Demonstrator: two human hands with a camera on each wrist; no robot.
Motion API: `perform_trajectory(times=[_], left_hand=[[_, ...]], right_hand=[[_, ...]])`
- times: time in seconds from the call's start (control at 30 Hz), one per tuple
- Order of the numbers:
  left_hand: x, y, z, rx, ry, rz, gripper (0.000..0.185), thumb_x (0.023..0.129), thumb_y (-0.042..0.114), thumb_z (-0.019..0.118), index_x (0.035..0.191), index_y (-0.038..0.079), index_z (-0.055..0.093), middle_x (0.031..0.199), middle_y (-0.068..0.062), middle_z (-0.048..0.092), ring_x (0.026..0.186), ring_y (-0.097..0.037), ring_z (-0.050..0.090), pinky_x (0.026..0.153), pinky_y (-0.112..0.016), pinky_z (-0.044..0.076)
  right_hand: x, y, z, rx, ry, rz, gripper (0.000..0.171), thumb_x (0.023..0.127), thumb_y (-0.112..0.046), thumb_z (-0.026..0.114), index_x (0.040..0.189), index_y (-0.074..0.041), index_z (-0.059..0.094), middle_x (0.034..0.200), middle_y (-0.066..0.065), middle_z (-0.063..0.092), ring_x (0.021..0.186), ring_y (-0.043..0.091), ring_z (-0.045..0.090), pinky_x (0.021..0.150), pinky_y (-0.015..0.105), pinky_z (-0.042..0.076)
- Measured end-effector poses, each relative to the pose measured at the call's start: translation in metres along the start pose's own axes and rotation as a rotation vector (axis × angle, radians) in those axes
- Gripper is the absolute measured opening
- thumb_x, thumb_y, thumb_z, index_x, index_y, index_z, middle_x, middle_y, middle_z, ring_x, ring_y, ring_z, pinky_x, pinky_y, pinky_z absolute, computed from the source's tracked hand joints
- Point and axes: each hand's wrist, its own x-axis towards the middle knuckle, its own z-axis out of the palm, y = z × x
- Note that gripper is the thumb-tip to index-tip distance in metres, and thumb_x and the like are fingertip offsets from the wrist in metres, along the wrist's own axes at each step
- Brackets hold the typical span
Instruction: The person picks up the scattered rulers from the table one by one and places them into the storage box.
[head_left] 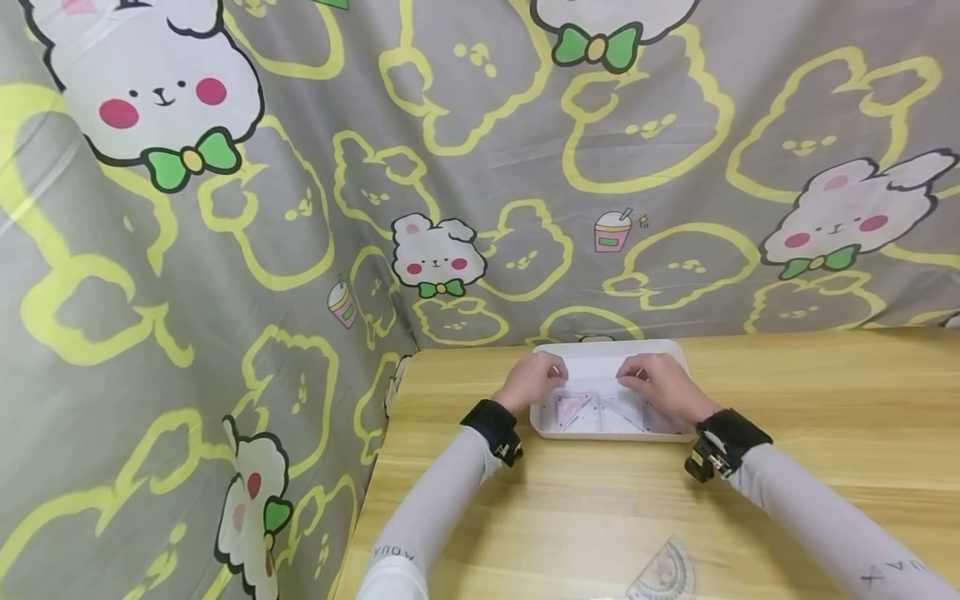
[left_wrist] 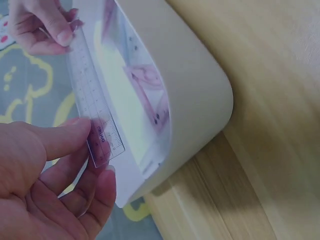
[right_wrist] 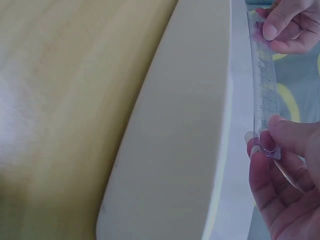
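Observation:
My two hands hold a clear plastic ruler (left_wrist: 92,95) by its ends, just above the far side of a white tray (head_left: 600,348). The left hand (left_wrist: 97,150) pinches one end between thumb and fingers. Its other end is pinched by the right hand (right_wrist: 267,141). In the head view the left hand (head_left: 536,379) and right hand (head_left: 660,382) sit close together over the tray. Pink-tinted clear set squares (left_wrist: 150,85) lie flat inside the tray. The ruler (right_wrist: 264,85) runs along the tray's (right_wrist: 190,125) rim.
The tray stands at the back of a wooden table (head_left: 750,467), against a grey cartoon-rabbit cloth (head_left: 450,167) that hangs behind and to the left. A clear protractor (head_left: 663,575) lies on the table near the front edge.

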Motion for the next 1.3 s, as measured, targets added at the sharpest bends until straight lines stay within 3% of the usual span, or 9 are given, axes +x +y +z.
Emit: perform_trajectory(times=[0.13,0.33,0.53,0.67,0.93,1.3], left_hand=[[0.009,-0.003,0.002,0.042,-0.008,-0.016,0.007,0.098,0.008,0.072,0.100,0.009,0.079,0.107,-0.003,0.077,0.099,-0.016,0.070,0.087,-0.027,0.053],[0.019,-0.008,0.013,0.114,0.002,-0.018,0.007,0.095,0.005,0.074,0.094,0.011,0.078,0.105,-0.001,0.077,0.101,-0.016,0.070,0.091,-0.027,0.052],[0.024,-0.007,0.026,0.183,-0.008,-0.055,0.009,0.094,0.008,0.071,0.093,0.015,0.077,0.100,0.003,0.075,0.096,-0.013,0.066,0.087,-0.026,0.052],[0.025,-0.005,0.030,0.217,-0.005,-0.088,0.010,0.095,0.010,0.071,0.097,0.017,0.078,0.100,0.004,0.074,0.093,-0.011,0.064,0.082,-0.027,0.053],[0.027,-0.006,0.033,0.223,-0.003,-0.083,0.015,0.095,0.008,0.071,0.102,0.016,0.082,0.107,0.003,0.076,0.100,-0.013,0.067,0.092,-0.028,0.053],[0.027,-0.003,0.032,0.214,-0.022,-0.064,0.016,0.095,0.006,0.069,0.087,0.013,0.080,0.088,0.004,0.071,0.081,-0.011,0.059,0.079,-0.025,0.051]], right_hand=[[0.008,0.006,0.004,0.003,-0.010,0.049,0.006,0.096,-0.003,0.073,0.097,-0.004,0.079,0.091,0.005,0.076,0.086,0.025,0.069,0.080,0.045,0.054],[0.016,0.019,0.015,0.005,-0.005,0.070,0.005,0.094,-0.002,0.074,0.092,-0.005,0.078,0.088,0.007,0.076,0.085,0.028,0.069,0.081,0.049,0.054],[0.015,0.030,0.023,-0.047,-0.006,0.094,0.008,0.093,-0.003,0.074,0.090,-0.008,0.079,0.087,0.006,0.077,0.086,0.028,0.071,0.084,0.052,0.054],[0.014,0.030,0.023,-0.055,-0.015,0.084,0.007,0.093,-0.003,0.074,0.090,-0.007,0.079,0.087,0.007,0.077,0.087,0.030,0.072,0.085,0.054,0.054],[0.014,0.029,0.021,-0.104,0.007,0.009,0.005,0.089,-0.002,0.076,0.094,-0.001,0.079,0.084,0.007,0.071,0.081,0.028,0.067,0.081,0.052,0.054],[0.010,0.036,0.023,-0.128,-0.001,-0.008,0.006,0.089,-0.002,0.076,0.095,-0.001,0.079,0.084,0.006,0.069,0.083,0.029,0.066,0.082,0.053,0.052]])
